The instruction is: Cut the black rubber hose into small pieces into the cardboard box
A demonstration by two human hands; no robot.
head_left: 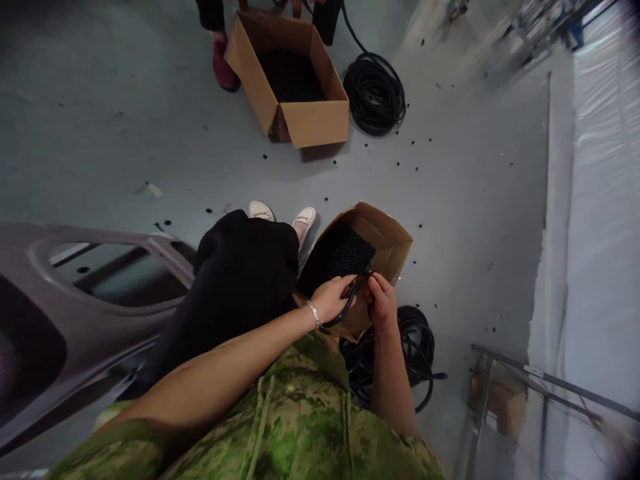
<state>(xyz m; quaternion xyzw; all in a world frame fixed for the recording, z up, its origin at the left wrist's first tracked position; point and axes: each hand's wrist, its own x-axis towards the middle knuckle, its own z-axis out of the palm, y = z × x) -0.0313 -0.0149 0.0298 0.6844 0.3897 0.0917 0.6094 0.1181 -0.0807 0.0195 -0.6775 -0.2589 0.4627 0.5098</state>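
Note:
Over an open cardboard box (395, 243), my left hand (333, 301) is closed around a black curved tool (345, 308) that looks like cutters. A bracelet circles that wrist. Just to the right, my right hand (383, 301) pinches a dark piece at the tip of the tool; it looks like the end of a black hose. Many small black pieces (350, 253) lie inside the box below my hands. A coil of black hose (417, 333) rests on the floor beside my right forearm, partly hidden by it.
Ahead stands another cardboard box (315, 123) of black pieces, beside a second hose coil (375, 93) and a person's red shoe (225, 67). A grey car body panel (110, 280) is at the left. A metal frame (540, 373) stands at the lower right. Small black bits dot the floor.

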